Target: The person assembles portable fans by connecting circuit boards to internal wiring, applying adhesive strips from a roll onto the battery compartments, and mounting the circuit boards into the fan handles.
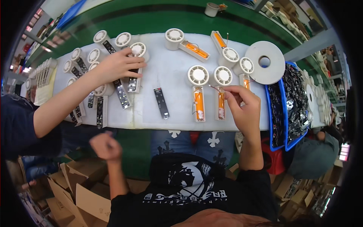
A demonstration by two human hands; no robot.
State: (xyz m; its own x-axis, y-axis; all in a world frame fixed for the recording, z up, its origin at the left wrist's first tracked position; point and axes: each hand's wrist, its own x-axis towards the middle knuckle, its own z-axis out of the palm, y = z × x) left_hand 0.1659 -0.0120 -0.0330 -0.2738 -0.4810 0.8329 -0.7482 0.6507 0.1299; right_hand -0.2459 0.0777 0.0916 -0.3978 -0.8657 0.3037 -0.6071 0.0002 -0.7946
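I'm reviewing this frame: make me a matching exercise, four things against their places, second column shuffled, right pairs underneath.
1. White roll
2. Loose black strip
3. Left hand
4. Right hand

A. Off the table, in front of its near edge
B. Beside an orange cylinder at the near edge
C. At the table's far right corner
D. Flat near mid-table, apart from the fan units

Pairs: 1-C, 2-D, 3-A, 4-B

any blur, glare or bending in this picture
Head view: the person's bare left grip looks smeared, probably motion blur; head view: the bare right grip is crisper; head view: the white padded tabletop's far edge bows, fisheye-style; head view: small bright glints sit among glossy black pieces in the blue plastic bin.
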